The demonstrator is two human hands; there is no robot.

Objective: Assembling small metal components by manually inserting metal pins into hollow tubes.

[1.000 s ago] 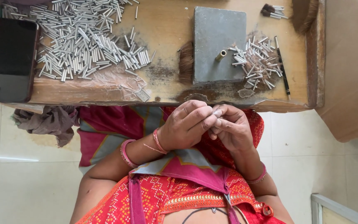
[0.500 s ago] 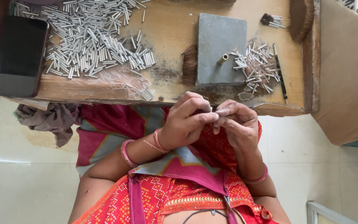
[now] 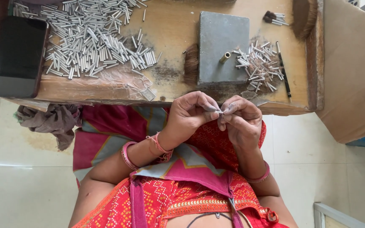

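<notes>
While both hands stay pinched together as they were half a second ago, the left hand [image 3: 191,116] and right hand [image 3: 241,118] now sit slightly nearer the surface [image 3: 174,29] edge. Each grip is narrow, fingertips closed on a small metal tube [image 3: 219,112] between them, its long axis running left to right. Beyond lie a grey block [image 3: 222,59], a small tube pile [image 3: 260,65], a large tube heap [image 3: 89,42] and a dark phone [image 3: 17,57].
</notes>
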